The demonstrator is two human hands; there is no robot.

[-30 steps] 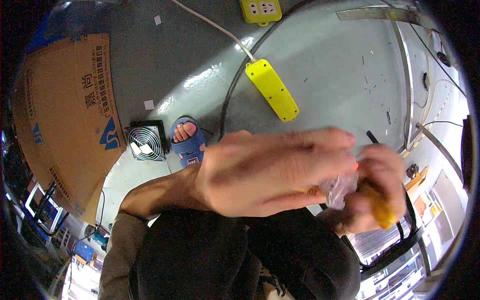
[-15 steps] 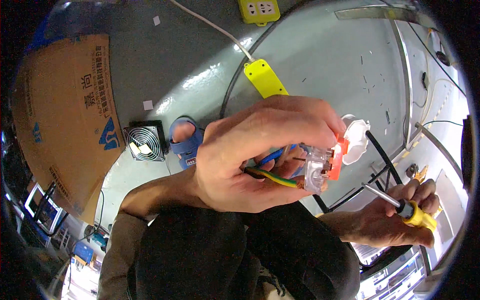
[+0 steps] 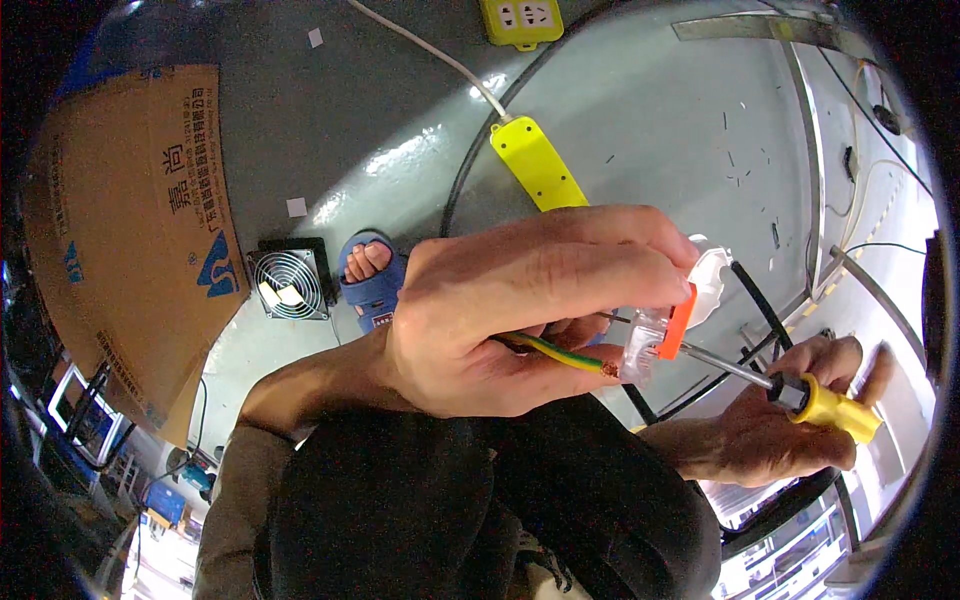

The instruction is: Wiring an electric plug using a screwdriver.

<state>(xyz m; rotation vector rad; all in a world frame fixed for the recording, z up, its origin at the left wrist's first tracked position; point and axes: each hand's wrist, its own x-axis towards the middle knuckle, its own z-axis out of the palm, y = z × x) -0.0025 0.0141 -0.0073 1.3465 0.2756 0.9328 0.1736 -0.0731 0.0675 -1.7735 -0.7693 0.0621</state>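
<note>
My left hand (image 3: 530, 300) is closed around a clear-and-orange electrical connector (image 3: 642, 342), pinched near its orange plate. A green-and-yellow wire (image 3: 565, 353) runs out of the palm, and its bare copper end lies at the clear part. Other wires in that hand are mostly hidden by the fingers. Just beyond the connector shows a translucent white shell (image 3: 712, 275); what supports it is hidden. My right hand (image 3: 765, 435) grips the yellow handle of a screwdriver (image 3: 838, 414). Its metal shaft points left, and the tip meets the connector's orange side.
A yellow-green power strip (image 3: 530, 155) with a white cord lies on the floor beyond my left hand. Another socket block (image 3: 522, 20) is farther off. A small fan (image 3: 288, 283) stands beside my sandalled foot (image 3: 370, 278). Cardboard (image 3: 130, 250) fills the left; black frame bars (image 3: 762, 305) stand right.
The screwdriver has moved left, from apart to its tip against the connector. My left hand has shifted slightly right and turned the connector, hiding its metal screws.
</note>
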